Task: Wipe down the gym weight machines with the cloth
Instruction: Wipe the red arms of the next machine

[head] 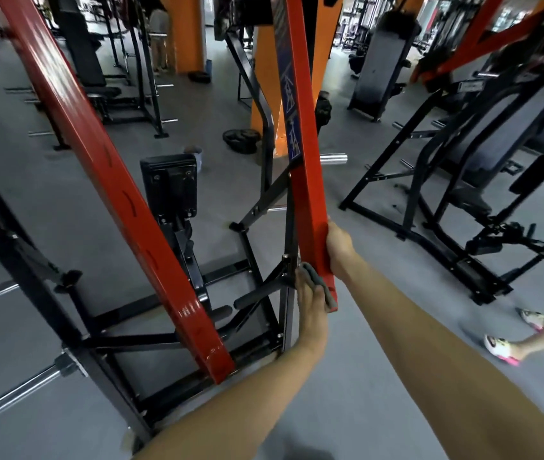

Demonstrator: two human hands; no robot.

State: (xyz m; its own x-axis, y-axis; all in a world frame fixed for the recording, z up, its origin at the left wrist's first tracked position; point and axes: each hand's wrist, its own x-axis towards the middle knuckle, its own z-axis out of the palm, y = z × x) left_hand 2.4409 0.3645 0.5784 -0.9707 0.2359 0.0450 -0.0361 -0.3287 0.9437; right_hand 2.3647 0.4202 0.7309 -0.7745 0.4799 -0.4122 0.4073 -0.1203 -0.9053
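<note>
A weight machine with a black frame [257, 207] has two red lever arms. The right red arm [307, 154] hangs down in the middle of the view. My right hand [338, 250] grips its lower end from the right side. My left hand [310, 303] presses a grey cloth [315, 277] against the left face of the same arm near its bottom tip. The left red arm [124, 194] runs diagonally from the top left down to the floor frame. The fingers of both hands are partly hidden behind the arm and the cloth.
Chrome plate pegs [21, 390] stick out at the lower left and one [333, 158] behind the red arm. Another black machine [446, 207] stands to the right. A person's feet in light shoes [499, 348] are on the grey floor at the right. An orange pillar [264, 104] stands behind.
</note>
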